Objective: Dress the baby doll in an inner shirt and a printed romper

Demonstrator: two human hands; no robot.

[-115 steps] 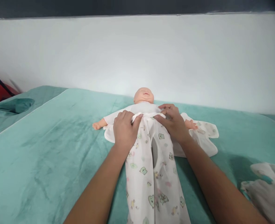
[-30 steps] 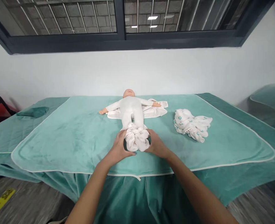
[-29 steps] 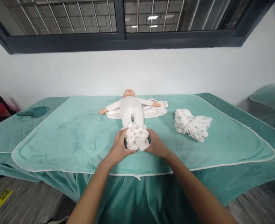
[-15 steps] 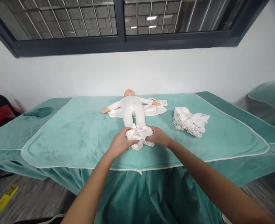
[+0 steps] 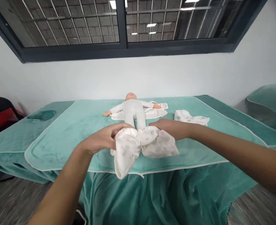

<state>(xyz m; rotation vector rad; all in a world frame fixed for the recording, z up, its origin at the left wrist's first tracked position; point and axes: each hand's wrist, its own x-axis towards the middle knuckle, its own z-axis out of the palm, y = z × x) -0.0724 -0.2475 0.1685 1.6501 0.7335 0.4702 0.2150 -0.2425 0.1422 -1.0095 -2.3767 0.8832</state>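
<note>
A baby doll in a white suit lies on its back, head toward the wall, arms spread and legs pointing at me. Bunched white printed baby pants hang between my hands at the doll's lower legs, their two loose ends flaring toward me. My left hand grips the cloth on the left side, thumb in front. On the other side my right hand is closed on it, its fingers mostly hidden behind the fabric. The doll's feet are covered by the cloth.
White cloth is spread beneath the doll. Another printed garment lies crumpled to the right, partly behind my right forearm. A green blanket with white edging covers the bed. Behind it stand a white wall and a barred window.
Both hands have come nearer to me and moved apart. The bunched pants have opened out into two flaring ends. My right forearm now hides part of the other garment.
</note>
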